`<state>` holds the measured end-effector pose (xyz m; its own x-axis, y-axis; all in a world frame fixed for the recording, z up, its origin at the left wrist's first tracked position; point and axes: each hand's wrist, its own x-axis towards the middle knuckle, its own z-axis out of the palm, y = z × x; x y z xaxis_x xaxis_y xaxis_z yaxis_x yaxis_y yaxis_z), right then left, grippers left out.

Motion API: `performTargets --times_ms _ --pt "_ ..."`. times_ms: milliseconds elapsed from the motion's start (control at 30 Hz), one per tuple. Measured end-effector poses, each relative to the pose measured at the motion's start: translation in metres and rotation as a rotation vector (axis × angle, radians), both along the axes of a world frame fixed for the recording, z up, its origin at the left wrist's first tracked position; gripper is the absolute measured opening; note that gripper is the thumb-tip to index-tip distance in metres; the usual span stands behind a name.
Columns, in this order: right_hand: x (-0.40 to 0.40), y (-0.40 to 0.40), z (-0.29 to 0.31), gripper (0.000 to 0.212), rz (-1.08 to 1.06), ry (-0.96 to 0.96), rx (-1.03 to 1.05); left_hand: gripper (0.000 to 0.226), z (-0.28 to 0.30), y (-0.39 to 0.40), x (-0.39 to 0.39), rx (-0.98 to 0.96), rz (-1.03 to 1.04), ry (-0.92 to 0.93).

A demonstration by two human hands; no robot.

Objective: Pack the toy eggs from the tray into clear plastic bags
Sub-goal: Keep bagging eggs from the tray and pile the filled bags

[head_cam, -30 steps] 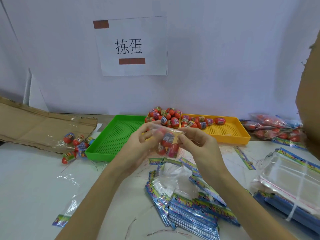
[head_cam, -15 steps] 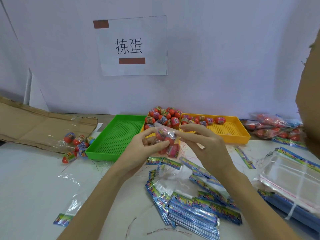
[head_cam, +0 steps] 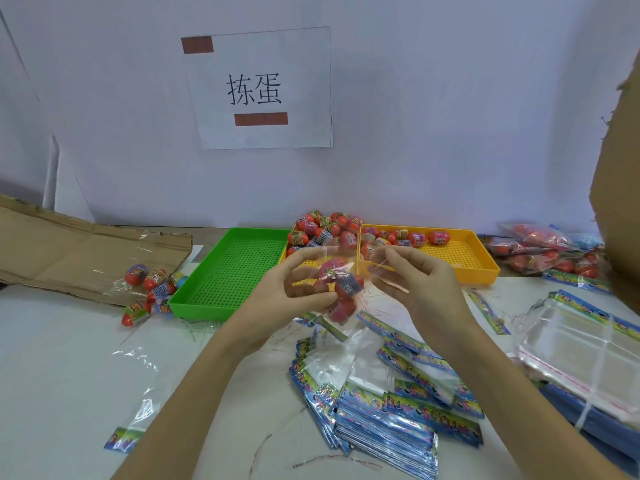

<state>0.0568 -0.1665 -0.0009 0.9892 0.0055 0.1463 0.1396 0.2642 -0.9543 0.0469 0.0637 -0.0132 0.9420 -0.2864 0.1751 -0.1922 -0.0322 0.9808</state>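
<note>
A white table (head_cam: 62, 358) carries everything. On its far left lies flattened cardboard (head_cam: 69, 251), with a few loose toy eggs (head_cam: 149, 289) at its near edge. Right of that sits a green tray (head_cam: 235, 275), its perforated floor bare. Beside it on the right are two yellow trays: the yellow tray on the right (head_cam: 460, 254) holds a row of eggs along its far left corner, and the other, mostly hidden behind the hands, carries a heap of eggs (head_cam: 325, 230). At far right lie filled bags (head_cam: 547, 251) of eggs, and nearer, a bundle of clear bags (head_cam: 581, 355). A stack of printed header cards (head_cam: 388, 420) lies near centre. Above it, the left hand (head_cam: 287, 299) curls around a clear plastic bag (head_cam: 341, 289) holding several eggs. The right hand (head_cam: 419, 285) pinches a thin strip at the bag's mouth between thumb and forefinger.
</note>
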Motion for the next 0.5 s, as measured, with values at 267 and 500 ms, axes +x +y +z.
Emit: performTargets --times_ms 267,500 --pt "0.0 0.004 0.002 0.032 0.098 -0.021 0.003 0.021 -0.002 -0.016 -0.001 -0.144 0.233 0.077" --pt "0.002 0.007 -0.002 0.061 0.318 0.069 0.024 0.015 -0.009 -0.025 0.0 -0.289 0.423 0.065"
